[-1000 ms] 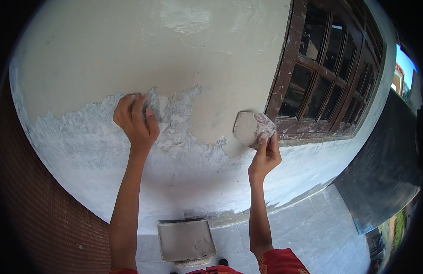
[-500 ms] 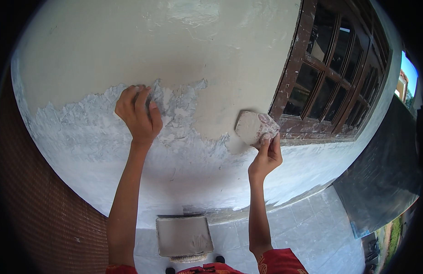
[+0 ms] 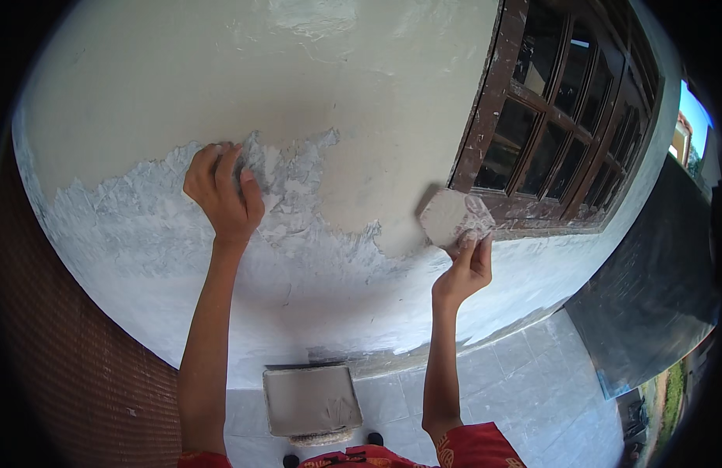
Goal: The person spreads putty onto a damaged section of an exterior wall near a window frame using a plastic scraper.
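Observation:
My left hand point(image 3: 224, 191) rests against the wall at the ragged edge of the putty, its fingers bent and the thumb apart. Nothing shows in it, though the palm side is partly hidden. My right hand point(image 3: 464, 273) pinches a flat, putty-smeared scraper point(image 3: 447, 218) by its lower right corner, just below the window frame's near corner. The wall's upper part wears smooth beige putty point(image 3: 298, 86); a rough grey-white patch point(image 3: 290, 179) lies between my hands, above a whitish lower band point(image 3: 298, 288).
A brown window frame point(image 3: 486, 148) with glass panes stands at the upper right. Below me a tray of grey putty point(image 3: 310, 402) sits above the grey tiled floor point(image 3: 517, 390). A woven brown surface point(image 3: 88, 351) is at left, a dark sheet point(image 3: 642, 288) at right.
My right hand and the scraper have shifted slightly right, toward the window's lower edge. My left hand keeps its place on the wall while the view shifts slightly.

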### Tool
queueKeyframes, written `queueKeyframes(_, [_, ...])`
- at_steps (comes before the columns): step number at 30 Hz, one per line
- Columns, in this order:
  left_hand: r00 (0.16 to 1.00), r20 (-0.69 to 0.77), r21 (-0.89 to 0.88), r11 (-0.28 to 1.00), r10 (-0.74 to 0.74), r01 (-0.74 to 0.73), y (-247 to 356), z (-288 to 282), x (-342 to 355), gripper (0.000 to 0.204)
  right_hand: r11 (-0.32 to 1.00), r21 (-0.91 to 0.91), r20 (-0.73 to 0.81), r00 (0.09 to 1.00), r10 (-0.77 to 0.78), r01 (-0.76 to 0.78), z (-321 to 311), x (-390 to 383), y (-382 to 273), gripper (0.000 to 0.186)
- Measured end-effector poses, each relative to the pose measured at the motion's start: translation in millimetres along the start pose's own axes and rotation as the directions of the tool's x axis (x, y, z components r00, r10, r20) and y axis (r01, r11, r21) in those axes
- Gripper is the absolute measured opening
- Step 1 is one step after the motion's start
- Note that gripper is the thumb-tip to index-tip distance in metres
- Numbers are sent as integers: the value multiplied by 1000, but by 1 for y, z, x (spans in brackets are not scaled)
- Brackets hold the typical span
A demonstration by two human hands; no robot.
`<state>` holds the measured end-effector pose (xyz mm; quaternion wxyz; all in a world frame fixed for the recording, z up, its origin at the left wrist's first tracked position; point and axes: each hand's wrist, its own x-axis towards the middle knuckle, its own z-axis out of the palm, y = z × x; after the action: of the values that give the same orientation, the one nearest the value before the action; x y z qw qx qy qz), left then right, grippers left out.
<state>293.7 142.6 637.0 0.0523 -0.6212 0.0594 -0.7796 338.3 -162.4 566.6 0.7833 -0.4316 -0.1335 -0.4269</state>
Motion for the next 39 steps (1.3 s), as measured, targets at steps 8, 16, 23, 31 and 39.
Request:
queueKeyframes(8, [998, -58, -35, 999, -12, 10, -2, 2, -4, 28, 993, -116, 138, 990, 37, -21, 22, -36, 29, 35])
queueKeyframes(16, [1000, 0, -5, 1000, 14, -14, 0, 0, -2, 30, 999, 15, 100, 994, 46, -47, 11, -30, 11, 35])
queueKeyframes(23, [999, -40, -5, 1000, 0, 0, -4, 0, -2, 27, 998, -70, 118, 993, 11, -3, 12, -17, 31, 35])
queueKeyframes(31, [1000, -6, -24, 1000, 3, -3, 1, 3, 0, 28, 999, 25, 177, 984, 30, -35, 14, -37, 16, 36])
queueKeyframes(39, [999, -41, -4, 1000, -14, 14, 2, 3, -3, 28, 996, -62, 28, 997, 71, -70, -12, -10, 37, 36])
